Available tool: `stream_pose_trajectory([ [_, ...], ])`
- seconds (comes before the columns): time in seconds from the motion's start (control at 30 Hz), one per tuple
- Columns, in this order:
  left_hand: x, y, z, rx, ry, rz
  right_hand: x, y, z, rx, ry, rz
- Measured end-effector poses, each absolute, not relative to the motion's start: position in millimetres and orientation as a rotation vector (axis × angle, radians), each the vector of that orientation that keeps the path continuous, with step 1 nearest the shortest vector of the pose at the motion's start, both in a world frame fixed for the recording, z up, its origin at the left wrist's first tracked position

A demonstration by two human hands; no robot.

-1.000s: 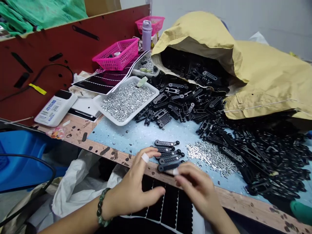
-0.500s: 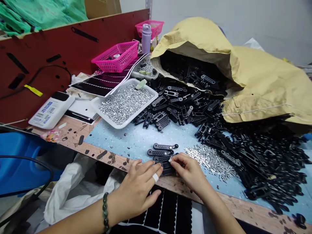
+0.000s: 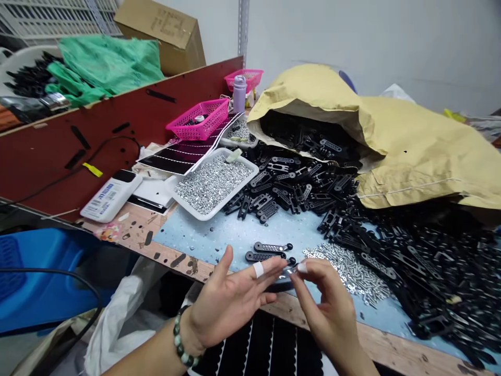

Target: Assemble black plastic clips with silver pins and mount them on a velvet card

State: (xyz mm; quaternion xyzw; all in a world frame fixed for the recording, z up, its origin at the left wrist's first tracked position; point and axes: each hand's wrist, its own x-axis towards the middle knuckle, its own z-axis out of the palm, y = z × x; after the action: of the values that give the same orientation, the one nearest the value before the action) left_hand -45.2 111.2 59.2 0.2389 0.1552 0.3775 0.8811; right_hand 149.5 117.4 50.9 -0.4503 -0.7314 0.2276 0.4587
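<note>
Carefully, the right hand (image 3: 326,308) pinched a tiny silver fastener (image 3: 291,270) between its fingertips, just above black perforated links (image 3: 269,255) on the blue mat (image 3: 188,235); the left hand (image 3: 229,303) hung open, gripping nothing. Loose silver screws (image 3: 348,271) lay rightward, a tray of nuts (image 3: 213,183) farther off

Left hand (image 3: 230,297): green bead bracelet (image 3: 180,337), white finger tape (image 3: 258,269).
</note>
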Motion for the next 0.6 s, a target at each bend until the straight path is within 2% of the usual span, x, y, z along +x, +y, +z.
stream_pose_trajectory([
  [0.23,-33.5,104.2,81.4,0.263,0.197,0.793,124.3,110.6,73.0,-0.745,-1.959,0.314],
  [0.4,-32.8,96.4,90.0,0.405,0.278,0.766,125.2,108.9,69.6,-0.706,-2.078,0.214],
  [0.6,-32.4,90.5,73.6,0.644,0.364,0.791,129.0,104.9,58.2,-0.763,-2.145,0.188],
])
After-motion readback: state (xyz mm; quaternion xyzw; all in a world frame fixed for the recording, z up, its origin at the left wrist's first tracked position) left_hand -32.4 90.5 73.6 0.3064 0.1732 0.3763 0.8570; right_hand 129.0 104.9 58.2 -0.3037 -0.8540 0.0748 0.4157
